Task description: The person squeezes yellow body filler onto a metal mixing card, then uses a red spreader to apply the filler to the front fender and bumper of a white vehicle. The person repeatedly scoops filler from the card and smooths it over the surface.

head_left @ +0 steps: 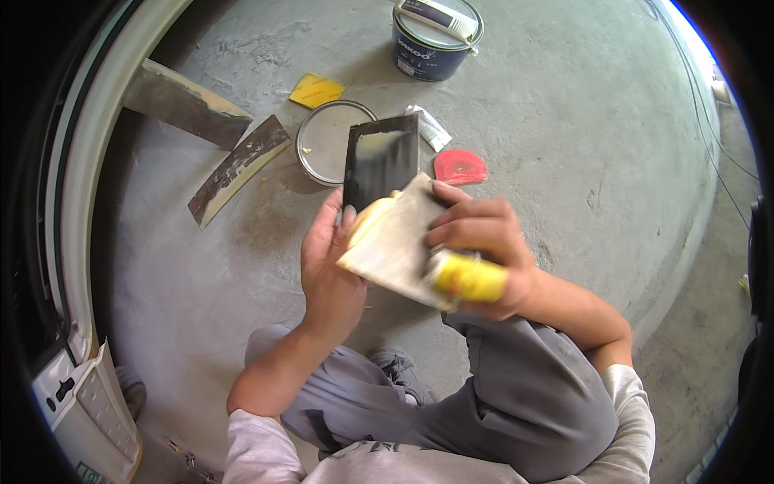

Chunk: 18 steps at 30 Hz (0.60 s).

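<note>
My left hand (329, 278) holds up a dark, flat rectangular board (379, 165) by its near end. A pale smear lies on the board's far part. In my right hand (492, 230) is a putty knife (395, 246) with a wide blade and a yellow handle, slightly blurred. The blade is tilted across the near part of the board, coated in pale cream. A thick lump of cream putty (369, 219) shows at the blade's left edge, next to my left fingers. The blade hides part of the board and of my left fingertips.
On the concrete floor lie a round lid (318, 153), a yellow sheet (317, 90), a white tube (431, 129) and a red spreader (460, 167). A dark blue bucket (423, 60) bears another tube (439, 18). Two putty-streaked strips (189, 105) lie near the vehicle's doorway (81, 161).
</note>
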Each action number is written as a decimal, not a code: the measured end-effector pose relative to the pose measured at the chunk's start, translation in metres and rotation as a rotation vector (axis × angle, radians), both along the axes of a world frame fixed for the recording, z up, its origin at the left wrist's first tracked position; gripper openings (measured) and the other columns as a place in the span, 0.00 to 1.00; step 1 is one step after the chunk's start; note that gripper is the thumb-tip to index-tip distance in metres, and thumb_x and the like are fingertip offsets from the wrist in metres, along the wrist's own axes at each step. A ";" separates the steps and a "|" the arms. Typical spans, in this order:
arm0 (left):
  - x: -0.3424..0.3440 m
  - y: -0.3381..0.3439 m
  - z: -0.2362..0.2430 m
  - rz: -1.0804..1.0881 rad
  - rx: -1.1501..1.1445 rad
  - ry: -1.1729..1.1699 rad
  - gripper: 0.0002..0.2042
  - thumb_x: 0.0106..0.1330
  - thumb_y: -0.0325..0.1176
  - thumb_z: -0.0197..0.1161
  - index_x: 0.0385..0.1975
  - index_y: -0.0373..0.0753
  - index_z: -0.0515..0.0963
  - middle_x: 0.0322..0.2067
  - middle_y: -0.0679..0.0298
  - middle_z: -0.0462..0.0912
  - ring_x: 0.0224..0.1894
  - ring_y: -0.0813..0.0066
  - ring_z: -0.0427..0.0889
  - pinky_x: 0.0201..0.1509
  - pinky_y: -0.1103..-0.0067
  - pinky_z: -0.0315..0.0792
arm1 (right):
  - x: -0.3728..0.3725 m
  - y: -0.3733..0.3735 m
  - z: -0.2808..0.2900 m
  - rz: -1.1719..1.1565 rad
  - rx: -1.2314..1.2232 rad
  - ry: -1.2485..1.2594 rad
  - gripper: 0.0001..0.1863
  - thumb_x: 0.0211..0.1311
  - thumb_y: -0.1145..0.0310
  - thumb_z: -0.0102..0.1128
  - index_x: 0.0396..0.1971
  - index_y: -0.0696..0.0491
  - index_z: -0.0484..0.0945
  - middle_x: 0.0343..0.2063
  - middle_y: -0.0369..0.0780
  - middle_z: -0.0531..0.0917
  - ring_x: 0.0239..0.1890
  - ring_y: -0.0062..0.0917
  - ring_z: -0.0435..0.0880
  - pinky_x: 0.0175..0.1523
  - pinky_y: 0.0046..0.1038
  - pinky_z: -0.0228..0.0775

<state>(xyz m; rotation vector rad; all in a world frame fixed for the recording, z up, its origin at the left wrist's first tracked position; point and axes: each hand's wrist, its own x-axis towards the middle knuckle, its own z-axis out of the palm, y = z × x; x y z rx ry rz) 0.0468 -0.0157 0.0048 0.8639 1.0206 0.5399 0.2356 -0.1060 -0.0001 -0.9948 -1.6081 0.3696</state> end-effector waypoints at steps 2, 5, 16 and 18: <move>-0.001 -0.007 0.010 0.008 -0.042 -0.262 0.26 0.77 0.37 0.53 0.70 0.28 0.63 0.60 0.56 0.78 0.59 0.71 0.80 0.65 0.74 0.74 | -0.006 0.010 -0.010 0.015 0.136 -0.176 0.13 0.61 0.71 0.56 0.43 0.55 0.84 0.51 0.48 0.81 0.51 0.39 0.79 0.67 0.56 0.72; -0.010 -0.011 0.025 0.118 -0.227 -0.287 0.22 0.82 0.35 0.46 0.71 0.33 0.63 0.43 0.64 0.83 0.27 0.87 0.73 0.30 0.86 0.67 | -0.007 0.014 -0.024 -0.078 0.222 -0.188 0.14 0.53 0.70 0.62 0.40 0.56 0.87 0.52 0.46 0.81 0.53 0.40 0.79 0.68 0.57 0.72; -0.020 -0.001 0.019 0.047 -0.158 -0.336 0.22 0.80 0.32 0.46 0.70 0.32 0.67 0.27 0.75 0.72 0.18 0.91 0.55 0.21 0.87 0.53 | 0.050 0.009 -0.024 -0.292 -0.323 -0.134 0.14 0.67 0.80 0.57 0.50 0.59 0.82 0.45 0.43 0.84 0.42 0.31 0.87 0.56 0.36 0.82; -0.018 -0.003 0.018 0.014 -0.157 -0.323 0.22 0.81 0.32 0.47 0.70 0.33 0.67 0.25 0.77 0.70 0.17 0.92 0.53 0.20 0.87 0.51 | 0.040 0.008 -0.018 -0.176 -0.589 0.928 0.17 0.75 0.75 0.56 0.61 0.59 0.72 0.46 0.37 0.85 0.43 0.21 0.85 0.48 0.28 0.80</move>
